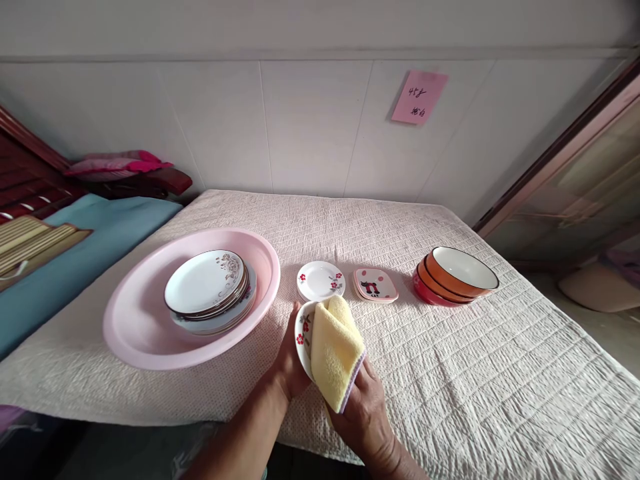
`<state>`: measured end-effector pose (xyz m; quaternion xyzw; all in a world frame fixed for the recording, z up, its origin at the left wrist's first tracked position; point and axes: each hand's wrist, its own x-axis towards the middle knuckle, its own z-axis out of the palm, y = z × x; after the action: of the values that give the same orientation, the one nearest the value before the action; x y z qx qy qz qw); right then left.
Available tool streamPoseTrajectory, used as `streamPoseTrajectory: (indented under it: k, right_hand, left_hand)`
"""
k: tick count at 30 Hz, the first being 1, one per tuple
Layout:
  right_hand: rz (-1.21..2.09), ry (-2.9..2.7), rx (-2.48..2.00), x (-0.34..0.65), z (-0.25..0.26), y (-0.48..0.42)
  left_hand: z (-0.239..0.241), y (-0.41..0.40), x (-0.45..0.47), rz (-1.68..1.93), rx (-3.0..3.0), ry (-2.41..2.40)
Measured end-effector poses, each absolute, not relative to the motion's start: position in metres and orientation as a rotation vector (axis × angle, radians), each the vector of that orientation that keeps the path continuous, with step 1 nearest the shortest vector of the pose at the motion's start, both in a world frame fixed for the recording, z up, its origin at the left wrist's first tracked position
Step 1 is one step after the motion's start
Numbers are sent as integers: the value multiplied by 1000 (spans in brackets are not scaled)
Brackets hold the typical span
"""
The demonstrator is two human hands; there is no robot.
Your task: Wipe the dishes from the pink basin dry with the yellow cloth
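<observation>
My left hand (287, 363) grips a small white saucer (302, 331) with red flowers by its left rim, holding it tilted above the table's near edge. My right hand (365, 410) presses a folded yellow cloth (335, 350) against the saucer's face, covering most of it. Just beyond lie a matching flowered saucer (320, 280) and a small square pink dish (375, 285) with a dark figure, both flat on the cloth-covered table (480, 387).
A pink basin (145, 327) at the left holds a stack of white plates (207, 290). Stacked orange and red bowls (455, 275) stand at the right. A pink note (419, 97) is stuck on the tiled wall. A blue-covered bed (90, 247) lies at far left.
</observation>
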<state>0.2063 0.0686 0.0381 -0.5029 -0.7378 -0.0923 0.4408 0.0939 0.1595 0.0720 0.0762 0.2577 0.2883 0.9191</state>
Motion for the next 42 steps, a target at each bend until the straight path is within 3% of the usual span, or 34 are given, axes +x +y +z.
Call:
streamPoseTrajectory:
  k: [25,35,42]
  right_hand:
    - [-243,-1856,-1348,202,35,61]
    - [-287,-1927,-1330,218,31,72]
    - [-290,-1781,-1284,228,30,76]
  left_hand:
    - [76,155,104,495,177,484]
    - [78,158,108,635,238,505]
    - [56,160,106,732,525,710]
